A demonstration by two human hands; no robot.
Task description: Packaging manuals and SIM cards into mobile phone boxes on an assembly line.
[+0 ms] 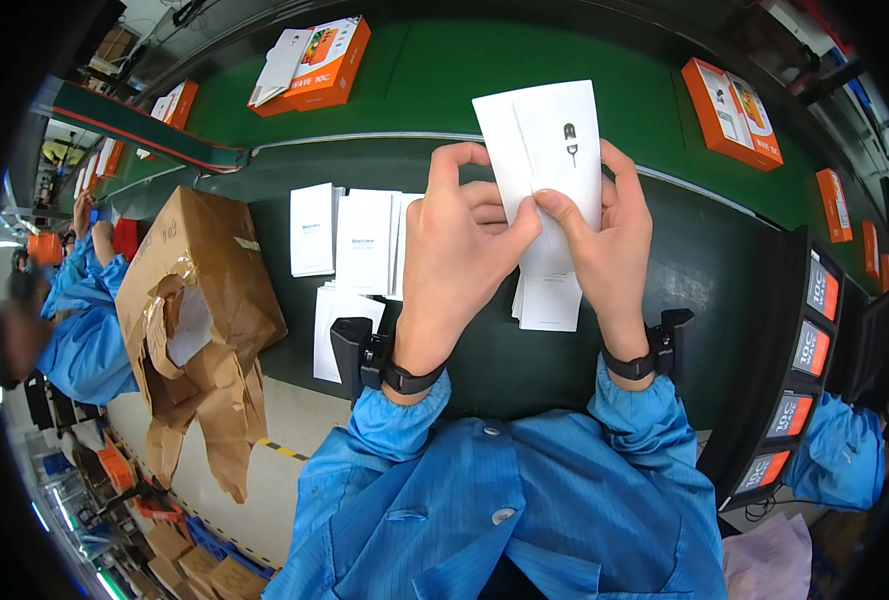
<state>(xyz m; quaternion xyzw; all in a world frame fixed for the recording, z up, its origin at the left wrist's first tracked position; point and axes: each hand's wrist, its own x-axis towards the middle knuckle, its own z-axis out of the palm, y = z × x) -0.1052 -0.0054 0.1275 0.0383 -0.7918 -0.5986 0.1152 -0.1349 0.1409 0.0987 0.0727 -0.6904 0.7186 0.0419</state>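
Note:
Up over the workbench, a flat white paper envelope (540,125) with small dark printed symbols is held between my two hands. My left hand (460,240) is closed on its left side, thumb pressed on the front. My right hand (613,240) grips the right side, its thumb beside the left one. An edge or fold runs down the envelope's front; whether it is one piece or two I cannot tell. Below the hands lies a small pile of white booklets (550,305). More white booklet stacks (369,245) lie left of my left hand, partly hidden by it.
A torn brown carton (215,245) stands at the bench's left. Beyond the bench runs a green conveyor (435,60) carrying orange-and-white boxes (330,75). A black rack (780,350) with orange-labelled boxes borders the right. A co-worker in a blue sleeve (80,335) is at far left.

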